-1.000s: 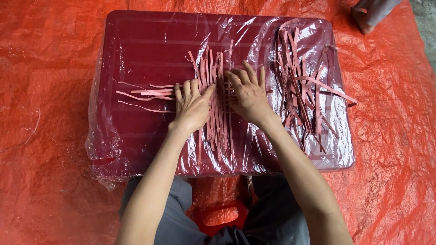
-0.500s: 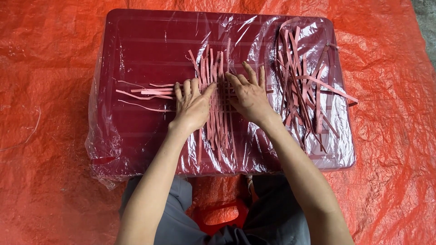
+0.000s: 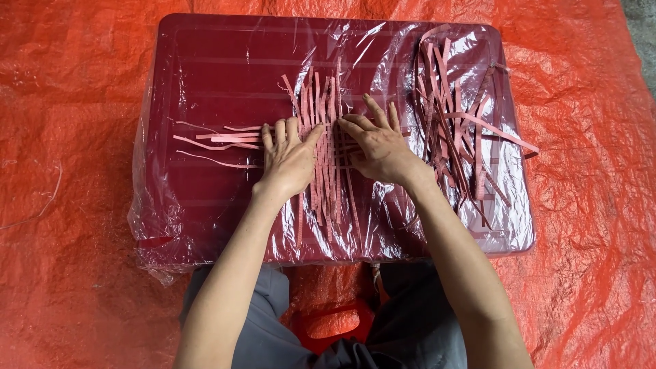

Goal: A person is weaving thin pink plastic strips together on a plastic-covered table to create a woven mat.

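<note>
I am pressing my left hand (image 3: pixel 287 160) and right hand (image 3: pixel 379 147), fingers spread flat and gripping nothing, onto woven pink strips (image 3: pixel 328 147) lying mid-top of the plastic-wrapped maroon table (image 3: pixel 219 75).

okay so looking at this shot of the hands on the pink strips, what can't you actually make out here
Head view only:
- Woven strips: the over-under pattern beneath the left hand and right hand is covered by the palms.
- Red stool: mostly hidden by the table and legs.
- Loose strip pile: overlapping, uncountable.
</note>
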